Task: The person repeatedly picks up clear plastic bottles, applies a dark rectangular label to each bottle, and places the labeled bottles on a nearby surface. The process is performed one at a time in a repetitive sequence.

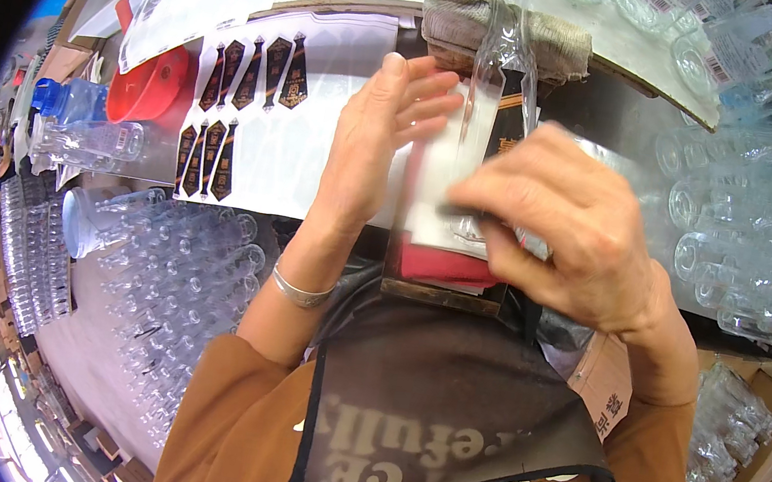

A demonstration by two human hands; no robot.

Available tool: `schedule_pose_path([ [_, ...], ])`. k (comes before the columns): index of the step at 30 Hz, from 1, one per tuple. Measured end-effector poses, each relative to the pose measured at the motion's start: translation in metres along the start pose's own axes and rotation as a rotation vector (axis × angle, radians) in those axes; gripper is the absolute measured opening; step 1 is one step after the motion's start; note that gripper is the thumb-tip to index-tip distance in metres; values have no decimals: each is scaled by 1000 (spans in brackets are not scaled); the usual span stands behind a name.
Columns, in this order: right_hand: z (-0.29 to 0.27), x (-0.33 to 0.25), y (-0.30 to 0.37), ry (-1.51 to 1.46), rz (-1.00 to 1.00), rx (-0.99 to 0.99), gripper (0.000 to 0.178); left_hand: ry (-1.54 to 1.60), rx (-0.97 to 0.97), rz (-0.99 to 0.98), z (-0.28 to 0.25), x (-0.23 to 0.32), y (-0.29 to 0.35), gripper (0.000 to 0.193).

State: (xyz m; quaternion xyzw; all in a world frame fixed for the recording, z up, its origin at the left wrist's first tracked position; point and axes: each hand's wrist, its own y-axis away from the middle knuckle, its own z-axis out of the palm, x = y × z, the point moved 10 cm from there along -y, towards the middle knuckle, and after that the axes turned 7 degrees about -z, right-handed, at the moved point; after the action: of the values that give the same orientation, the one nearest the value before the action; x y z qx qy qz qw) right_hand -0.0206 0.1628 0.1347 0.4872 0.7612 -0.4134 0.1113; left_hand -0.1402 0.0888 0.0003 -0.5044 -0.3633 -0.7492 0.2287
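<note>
At one o'clock from my view's centre lies the clear bottle (491, 69), its neck across a rolled cloth (561, 53), its dark label (508, 110) facing me. On its nine-o'clock side my left hand (374, 135) is spread, holding nothing; my right hand (562, 230) curls over its lower end, grip too blurred to tell. Toward ten is a label sheet (302, 169).

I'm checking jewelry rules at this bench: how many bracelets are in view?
1: a silver bracelet, around the wrist of the left hand. None shows by the right hand; one under clothing would be hidden.
</note>
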Motion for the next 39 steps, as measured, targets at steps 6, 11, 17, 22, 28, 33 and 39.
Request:
schedule_pose_path([
  [6, -7, 8, 10, 294, -53, 114, 29, -76, 20, 44, -2, 10, 13, 68],
  [11, -3, 11, 17, 134, 52, 78, 24, -88, 58, 66, -23, 4, 24, 60],
  [17, -24, 27, 24, 196, -121, 213, 28, -184, 55, 104, -12, 8, 34, 55],
  [22, -8, 10, 52, -116, 131, 110, 26, -286, 34, 172, -15, -3, 45, 52],
  [28, -6, 9, 71, -66, 20, 182, 28, -522, -120, 305, 4, 3, 59, 76],
  [33, -8, 18, 63, -215, 387, 75, 29, -828, -123, 523, 21, -4, 92, 106],
  [39, -52, 53, -17, 383, 180, 240, 24, -822, -93, 545, 35, 1, 86, 120],
])
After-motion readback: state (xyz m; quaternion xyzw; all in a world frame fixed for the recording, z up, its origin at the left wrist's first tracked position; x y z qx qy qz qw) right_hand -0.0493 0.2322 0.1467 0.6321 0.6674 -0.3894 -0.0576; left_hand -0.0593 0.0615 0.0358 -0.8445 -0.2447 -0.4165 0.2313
